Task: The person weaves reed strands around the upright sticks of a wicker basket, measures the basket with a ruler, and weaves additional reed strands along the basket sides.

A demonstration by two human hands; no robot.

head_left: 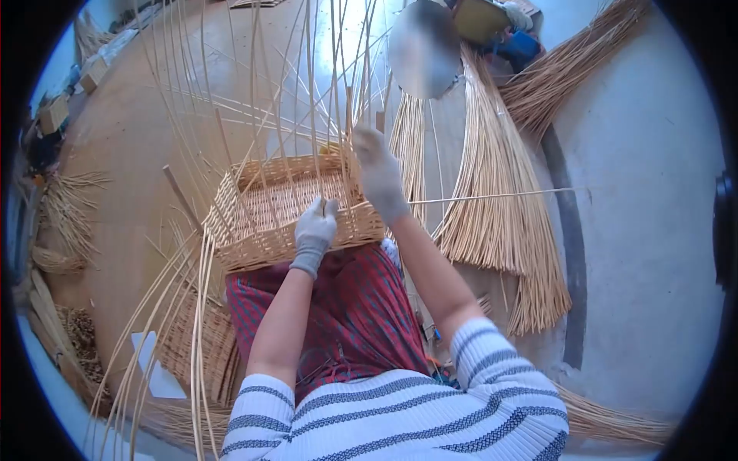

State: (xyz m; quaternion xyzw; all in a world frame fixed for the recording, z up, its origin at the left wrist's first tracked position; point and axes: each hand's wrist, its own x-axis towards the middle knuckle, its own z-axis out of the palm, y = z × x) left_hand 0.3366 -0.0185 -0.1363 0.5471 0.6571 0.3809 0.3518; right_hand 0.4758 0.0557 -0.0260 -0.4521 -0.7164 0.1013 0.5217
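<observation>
A rectangular wicker basket (288, 201) rests on my lap, its woven walls low and tall willow rods standing up from them. My left hand (316, 229), in a pale glove, is closed at the near wall, with thumb and fingers pinching an upright willow rod (314, 131). My right hand (377, 169), also gloved, is raised at the basket's right corner beside several uprights. Motion smears its fingers, so their grip is unclear. One long thin rod (492, 196) sticks out to the right from behind my right wrist.
Large bundles of willow rods (492, 192) lie to the right, with another bundle (576, 61) behind. Long loose rods (198, 338) trail from the basket's left corner. Woven panels (201, 338) and white paper (157, 369) lie at lower left. A blue object (523, 48) sits at the back.
</observation>
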